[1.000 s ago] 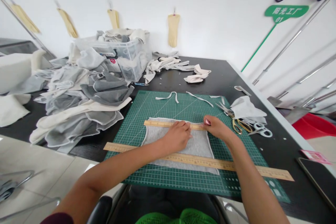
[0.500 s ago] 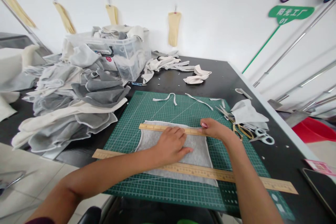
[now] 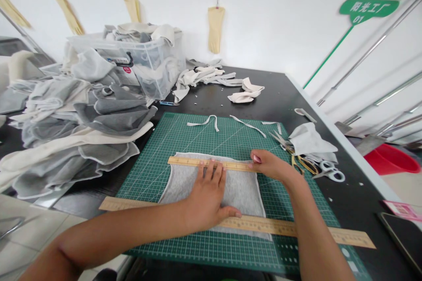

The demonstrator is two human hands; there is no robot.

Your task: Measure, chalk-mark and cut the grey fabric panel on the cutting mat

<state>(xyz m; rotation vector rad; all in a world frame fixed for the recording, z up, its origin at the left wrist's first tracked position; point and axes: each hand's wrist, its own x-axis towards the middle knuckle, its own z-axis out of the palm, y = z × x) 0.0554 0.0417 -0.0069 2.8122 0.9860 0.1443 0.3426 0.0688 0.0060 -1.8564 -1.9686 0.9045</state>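
Observation:
A light grey cloth piece (image 3: 244,191) lies flat on the green cutting mat (image 3: 198,140). A short wooden ruler (image 3: 186,161) crosses its upper part, and a longer one (image 3: 280,226) crosses its lower part, running past both sides of the mat. My left hand (image 3: 209,197) rests spread on the cloth, its fingertips on the short ruler and its thumb near the long one. At the short ruler's right end, my right hand (image 3: 263,162) is closed, with thumb and fingers pinched on that end.
Gold-handled scissors (image 3: 308,164) and white-handled scissors (image 3: 331,171) lie right, beside cloth scraps (image 3: 311,140). A heap of grey cloth (image 3: 108,114) and a full plastic box (image 3: 158,66) stand left. Cut strips (image 3: 247,126) lie on the mat. A phone (image 3: 400,237) is at the right edge.
My left hand has moved down a little and its fingers have spread and straightened over the cloth. My right hand stays at the short ruler's end. The view has shifted slightly.

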